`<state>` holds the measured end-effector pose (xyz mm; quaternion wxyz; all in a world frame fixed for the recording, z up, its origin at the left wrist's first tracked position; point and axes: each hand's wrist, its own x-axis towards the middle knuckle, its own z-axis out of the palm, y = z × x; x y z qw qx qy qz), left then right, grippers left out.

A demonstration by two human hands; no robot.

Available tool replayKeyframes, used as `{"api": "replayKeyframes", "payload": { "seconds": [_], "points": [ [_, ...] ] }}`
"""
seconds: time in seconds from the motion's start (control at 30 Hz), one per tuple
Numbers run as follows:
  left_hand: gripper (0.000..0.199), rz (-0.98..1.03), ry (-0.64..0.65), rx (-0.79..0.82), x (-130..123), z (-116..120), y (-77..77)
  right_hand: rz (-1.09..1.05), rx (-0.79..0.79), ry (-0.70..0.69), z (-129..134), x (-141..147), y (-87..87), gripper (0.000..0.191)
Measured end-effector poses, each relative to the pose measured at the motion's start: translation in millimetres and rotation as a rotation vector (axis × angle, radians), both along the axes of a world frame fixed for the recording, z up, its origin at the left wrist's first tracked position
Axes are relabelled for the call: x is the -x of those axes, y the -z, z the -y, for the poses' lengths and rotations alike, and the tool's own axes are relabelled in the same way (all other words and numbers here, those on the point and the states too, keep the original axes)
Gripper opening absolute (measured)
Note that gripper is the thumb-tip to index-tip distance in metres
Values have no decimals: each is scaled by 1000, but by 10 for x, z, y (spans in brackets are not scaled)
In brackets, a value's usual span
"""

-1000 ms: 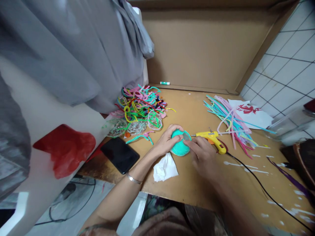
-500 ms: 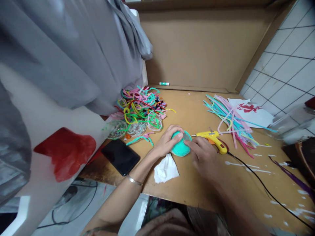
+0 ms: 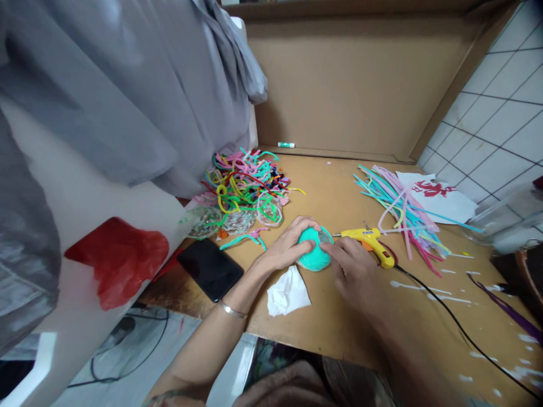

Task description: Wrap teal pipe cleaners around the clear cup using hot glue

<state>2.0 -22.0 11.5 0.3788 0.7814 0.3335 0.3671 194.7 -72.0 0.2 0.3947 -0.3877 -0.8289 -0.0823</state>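
A round turquoise piece (image 3: 313, 257), with a greyish patch near its upper right, rests at the middle of the table's near part. My left hand (image 3: 294, 243) holds it from the left, fingers curled over the far rim and thumb on top. From the right, my right hand (image 3: 350, 263) has its fingers closed at the piece's right edge; whether it pinches anything small is hidden. Beyond my right hand lies a yellow glue gun (image 3: 369, 240), its nozzle pointing at the piece. A crumpled white tissue (image 3: 288, 291) lies just below the piece.
Left of my hands are a black phone (image 3: 210, 268) and a tangled heap of coloured pipe cleaners (image 3: 246, 181). More pipe cleaners (image 3: 399, 203) lie at the right on white paper (image 3: 456, 206). A black cord (image 3: 449, 311) crosses the right side. Grey cloth (image 3: 148, 85) hangs at left.
The view has shifted slightly, moving everything a little rightward. My left thumb lies slightly lower and flatter on the turquoise piece. Both hands stay at it.
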Motion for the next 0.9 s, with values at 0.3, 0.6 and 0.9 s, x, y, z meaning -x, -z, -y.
{"api": "replayKeyframes", "payload": {
  "seconds": [0.3, 0.6, 0.9],
  "points": [
    [31, 25, -32, -36, -9, -15, 21, -28, 33, -24, 22, 7, -46, 31],
    [29, 31, -59, -31, -31, -1, 0, -32, 46, -22, 12, 24, -23, 29],
    [28, 41, -57, -37, -30, -3, 17, -19, 9, -13, 13, 28, -28, 32]
  ]
}}
